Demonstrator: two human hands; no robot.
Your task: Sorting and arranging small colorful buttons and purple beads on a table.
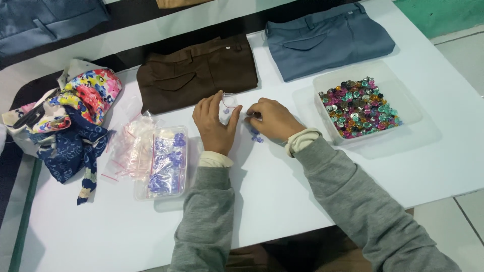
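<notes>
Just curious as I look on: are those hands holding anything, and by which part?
The left hand pinches a small clear plastic bag at its edge; the right hand touches small blue beads.

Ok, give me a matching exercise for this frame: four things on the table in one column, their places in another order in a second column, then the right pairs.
Things:
1. brown trousers
2. blue-grey trousers
3. tray of mixed-colour beads
4. box of blue beads

Places:
A. near the table's right edge, right of the right hand
B. far right corner of the table
C. just beyond the left hand
D. left of the left hand, beside a pile of small clear bags

Pairs: 1-C, 2-B, 3-A, 4-D
</notes>
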